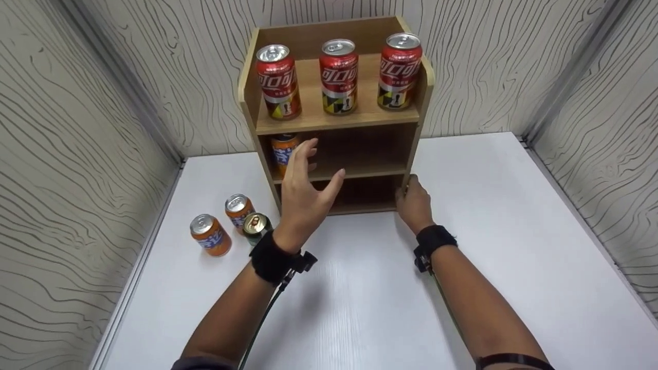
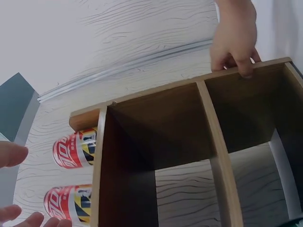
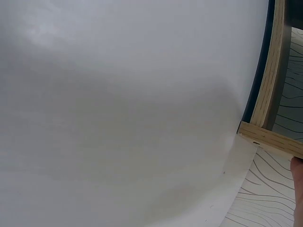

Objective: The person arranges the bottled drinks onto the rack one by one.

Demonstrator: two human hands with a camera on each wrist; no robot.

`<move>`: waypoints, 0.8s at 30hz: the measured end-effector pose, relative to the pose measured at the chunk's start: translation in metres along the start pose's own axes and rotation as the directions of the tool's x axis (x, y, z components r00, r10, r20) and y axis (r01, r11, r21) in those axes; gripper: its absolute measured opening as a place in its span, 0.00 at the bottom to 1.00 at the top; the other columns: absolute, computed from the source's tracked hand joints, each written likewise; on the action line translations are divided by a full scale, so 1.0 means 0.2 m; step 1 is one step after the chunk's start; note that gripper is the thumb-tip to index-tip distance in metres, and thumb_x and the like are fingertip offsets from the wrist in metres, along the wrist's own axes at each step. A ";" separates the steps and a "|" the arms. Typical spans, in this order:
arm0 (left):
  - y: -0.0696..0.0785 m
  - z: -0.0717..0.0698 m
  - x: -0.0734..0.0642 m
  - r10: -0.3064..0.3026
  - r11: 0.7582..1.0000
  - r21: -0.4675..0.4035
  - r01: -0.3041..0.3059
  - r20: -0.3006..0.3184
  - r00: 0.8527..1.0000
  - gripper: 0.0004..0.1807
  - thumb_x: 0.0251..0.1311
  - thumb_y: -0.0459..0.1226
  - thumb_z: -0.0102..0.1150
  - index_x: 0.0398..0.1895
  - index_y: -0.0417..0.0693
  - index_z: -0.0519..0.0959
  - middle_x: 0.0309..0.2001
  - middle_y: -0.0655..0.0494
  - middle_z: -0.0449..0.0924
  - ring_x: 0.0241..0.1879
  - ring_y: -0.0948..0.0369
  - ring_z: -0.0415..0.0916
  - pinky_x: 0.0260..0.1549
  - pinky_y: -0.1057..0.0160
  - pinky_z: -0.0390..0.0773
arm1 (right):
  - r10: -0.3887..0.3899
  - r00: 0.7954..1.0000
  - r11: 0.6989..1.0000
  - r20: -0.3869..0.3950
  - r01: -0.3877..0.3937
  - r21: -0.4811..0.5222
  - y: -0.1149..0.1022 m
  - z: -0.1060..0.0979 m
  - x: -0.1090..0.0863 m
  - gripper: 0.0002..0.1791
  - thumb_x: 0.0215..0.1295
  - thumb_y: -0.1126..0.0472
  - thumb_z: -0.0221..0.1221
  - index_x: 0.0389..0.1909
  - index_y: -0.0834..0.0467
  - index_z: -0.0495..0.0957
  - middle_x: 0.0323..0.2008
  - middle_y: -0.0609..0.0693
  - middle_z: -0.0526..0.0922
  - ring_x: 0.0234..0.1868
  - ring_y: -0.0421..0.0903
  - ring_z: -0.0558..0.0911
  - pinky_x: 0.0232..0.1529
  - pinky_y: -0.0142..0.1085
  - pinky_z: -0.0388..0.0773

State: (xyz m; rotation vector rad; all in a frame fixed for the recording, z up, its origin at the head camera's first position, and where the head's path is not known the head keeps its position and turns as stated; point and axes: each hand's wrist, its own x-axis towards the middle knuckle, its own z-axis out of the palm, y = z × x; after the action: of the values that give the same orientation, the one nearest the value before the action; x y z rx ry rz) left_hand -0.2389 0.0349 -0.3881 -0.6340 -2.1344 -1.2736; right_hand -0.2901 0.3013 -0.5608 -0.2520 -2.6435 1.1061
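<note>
A wooden shelf with three levels stands against the back wall. My left hand is held before its middle level, thumb and fingers spread apart, with nothing between them. Just behind those fingers, an orange soda can sits at the left of the middle level, partly hidden by the hand. My right hand grips the lower right side panel of the shelf; in the left wrist view its fingers hook over the panel's edge. Only a sliver of this hand shows in the right wrist view.
Three red cola cans, left, middle and right, stand on the top level. Two more orange cans, front and rear, and a dark green can stand on the white table at left.
</note>
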 end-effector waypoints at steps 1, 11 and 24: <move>-0.01 -0.01 0.00 -0.007 1.000 0.007 0.007 -0.002 1.000 0.36 0.62 0.38 0.74 0.70 0.35 0.70 0.67 0.40 0.75 0.65 0.50 0.76 0.61 0.56 0.83 | 0.000 1.000 1.000 -0.006 0.000 0.002 0.00 0.00 0.00 0.19 0.79 0.62 0.51 0.62 0.70 0.68 0.55 0.71 0.83 0.57 0.67 0.85 0.55 0.57 0.84; -0.14 -0.07 -0.09 -0.018 0.997 0.068 0.021 -0.036 0.999 0.36 0.61 0.37 0.74 0.69 0.33 0.70 0.66 0.38 0.76 0.67 0.47 0.76 0.68 0.48 0.78 | -0.004 1.000 1.000 -0.001 0.004 0.010 0.01 0.02 -0.01 0.20 0.79 0.63 0.52 0.63 0.71 0.68 0.54 0.70 0.83 0.55 0.65 0.85 0.54 0.55 0.84; -0.31 -0.18 -0.27 -0.135 0.979 0.147 0.141 -0.045 0.990 0.36 0.59 0.35 0.76 0.68 0.33 0.72 0.64 0.37 0.78 0.63 0.46 0.78 0.61 0.48 0.82 | 0.006 1.000 1.000 -0.005 -0.006 -0.003 -0.01 0.00 -0.01 0.18 0.78 0.63 0.51 0.61 0.70 0.68 0.54 0.70 0.83 0.55 0.66 0.85 0.54 0.56 0.84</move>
State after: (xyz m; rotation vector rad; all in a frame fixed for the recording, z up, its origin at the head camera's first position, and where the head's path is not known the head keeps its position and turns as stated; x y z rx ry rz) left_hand -0.2322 -0.0292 -0.4498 -0.4038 -2.2525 -1.1723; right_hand -0.2881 0.2996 -0.5605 -0.2635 -2.6419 1.1027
